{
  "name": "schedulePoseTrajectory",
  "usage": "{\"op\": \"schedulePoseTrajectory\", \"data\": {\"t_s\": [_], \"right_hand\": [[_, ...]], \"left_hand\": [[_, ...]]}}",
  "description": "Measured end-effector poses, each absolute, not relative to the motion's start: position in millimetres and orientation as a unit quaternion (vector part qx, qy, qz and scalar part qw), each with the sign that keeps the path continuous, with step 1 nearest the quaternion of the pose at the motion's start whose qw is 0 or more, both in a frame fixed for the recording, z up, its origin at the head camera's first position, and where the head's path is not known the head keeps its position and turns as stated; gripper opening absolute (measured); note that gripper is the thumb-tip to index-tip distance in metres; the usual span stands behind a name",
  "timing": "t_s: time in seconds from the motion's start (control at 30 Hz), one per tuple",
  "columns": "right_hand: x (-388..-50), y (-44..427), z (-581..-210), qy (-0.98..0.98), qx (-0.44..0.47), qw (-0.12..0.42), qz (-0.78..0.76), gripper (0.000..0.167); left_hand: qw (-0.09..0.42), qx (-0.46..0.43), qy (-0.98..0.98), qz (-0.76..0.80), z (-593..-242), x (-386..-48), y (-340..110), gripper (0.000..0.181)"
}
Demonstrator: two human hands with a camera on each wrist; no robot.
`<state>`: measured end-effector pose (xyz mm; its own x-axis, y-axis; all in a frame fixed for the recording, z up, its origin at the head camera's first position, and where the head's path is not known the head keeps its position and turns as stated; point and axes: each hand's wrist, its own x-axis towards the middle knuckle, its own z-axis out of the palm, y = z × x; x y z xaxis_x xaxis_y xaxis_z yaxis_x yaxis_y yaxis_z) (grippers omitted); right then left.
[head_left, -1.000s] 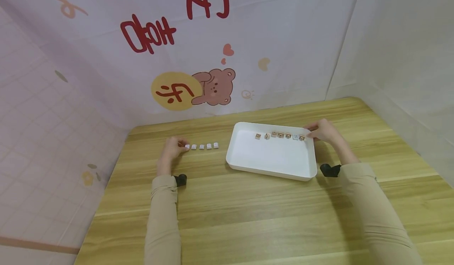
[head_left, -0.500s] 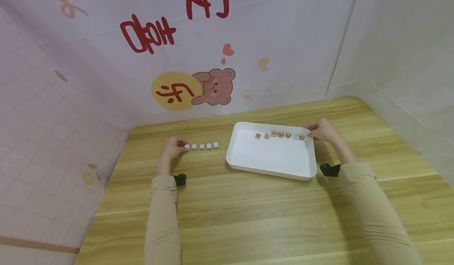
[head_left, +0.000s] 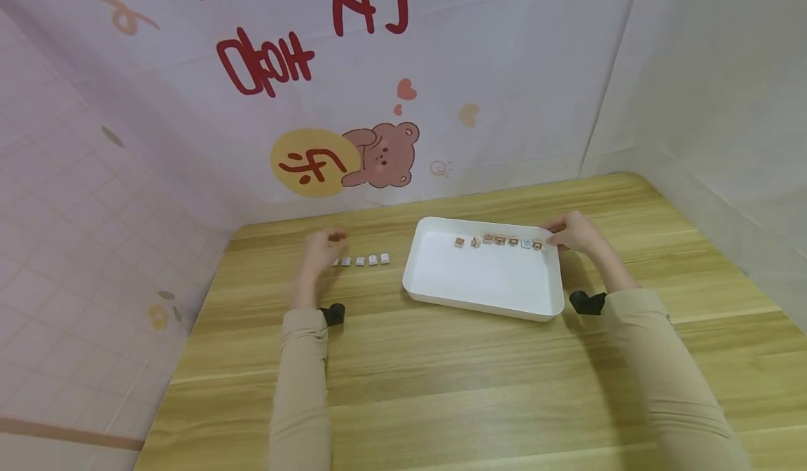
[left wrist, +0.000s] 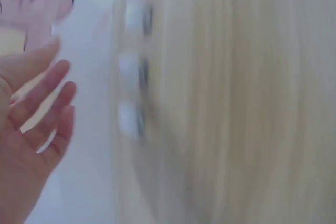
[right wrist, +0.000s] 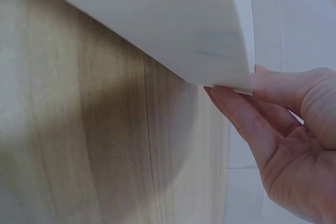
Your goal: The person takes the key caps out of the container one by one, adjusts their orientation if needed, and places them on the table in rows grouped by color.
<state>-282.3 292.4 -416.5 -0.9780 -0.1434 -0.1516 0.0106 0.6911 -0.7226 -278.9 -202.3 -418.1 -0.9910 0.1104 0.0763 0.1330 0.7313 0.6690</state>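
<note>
Several small white keycaps stand in a row on the table at the left. Over the row's left end, raised above it, is my left hand; in the left wrist view that hand has relaxed, spread fingers with nothing between them, beside the blurred keycaps. My right hand pinches the far right corner of the white tray. In the right wrist view, thumb and fingers of the hand grip the tray's edge. Several brown keycaps and a pale one lie inside the tray.
The wooden table extends in front of the tray and row. Behind it hangs a white cloth with a printed bear and red characters; more cloth hangs at both sides.
My left hand has let go of the leftmost white keycap, risen and moved slightly right and away from me. The right hand and tray have stayed in place.
</note>
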Motion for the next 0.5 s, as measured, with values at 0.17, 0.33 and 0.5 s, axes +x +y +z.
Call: {"op": "schedulePoseTrajectory", "data": {"t_s": [0.17,0.33,0.5], "right_hand": [[-283.1,291.2,-417.6,0.919,-0.031,0.107,-0.379,0.040],[-284.3,290.3,-418.2,0.922,-0.025,0.116,-0.369,0.041],[-285.7,291.4,-420.2,0.922,-0.027,0.114,-0.369,0.041]], "left_hand": [[0.052,-0.139,-0.909,-0.389,-405.9,-291.5,-143.9,0.027],[0.011,-0.217,-0.899,-0.379,-391.5,-300.8,-73.6,0.028],[-0.045,-0.276,-0.889,-0.362,-387.8,-302.7,-10.5,0.029]]}}
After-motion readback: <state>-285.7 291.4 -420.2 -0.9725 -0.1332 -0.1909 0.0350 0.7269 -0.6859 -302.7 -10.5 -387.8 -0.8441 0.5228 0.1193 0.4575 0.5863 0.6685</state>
